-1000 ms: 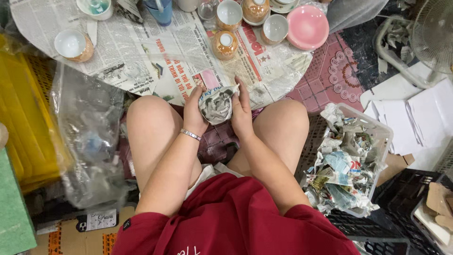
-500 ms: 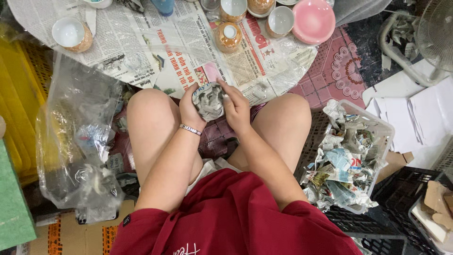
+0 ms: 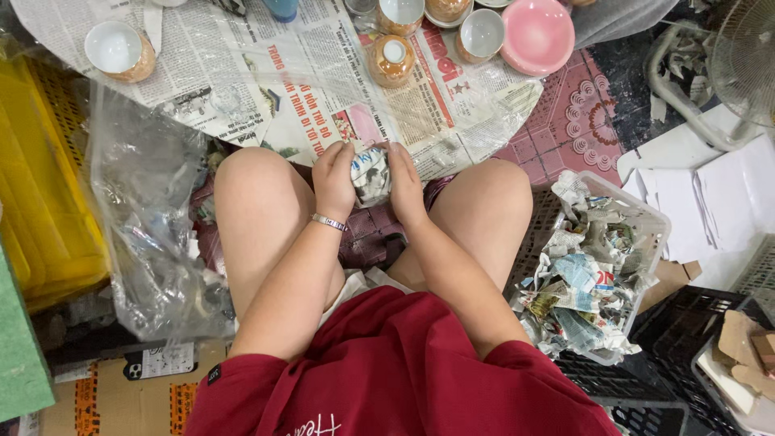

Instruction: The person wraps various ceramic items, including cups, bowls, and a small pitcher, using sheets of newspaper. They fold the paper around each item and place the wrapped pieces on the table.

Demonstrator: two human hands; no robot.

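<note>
Item: small object wrapped in newspaper (image 3: pixel 370 173), held above the lap between the knees, at 12 o'clock from the body. Step in hand, by appearance: closing the paper around the object, the wrap nearly complete. Left hand (image 3: pixel 334 179): at 9 o'clock of the bundle, fingers curled shut on it, metal bracelet (image 3: pixel 328 222) at the wrist. Right hand (image 3: pixel 405 184): at 3 o'clock of the bundle, fingers closed against its side and top. Next move, as judged: tucking loose paper ends calls for a firm but gentle press, the contents probably fragile. Surroundings: spread newspaper (image 3: pixel 242 73) at 12 o'clock bearing orange-and-white cups (image 3: pixel 391 60) and a pink bowl (image 3: pixel 537 35); clear plastic bag (image 3: pixel 153 210) at 9 o'clock; basket of wrapped bundles (image 3: pixel 593 266) at 3 o'clock.
</note>
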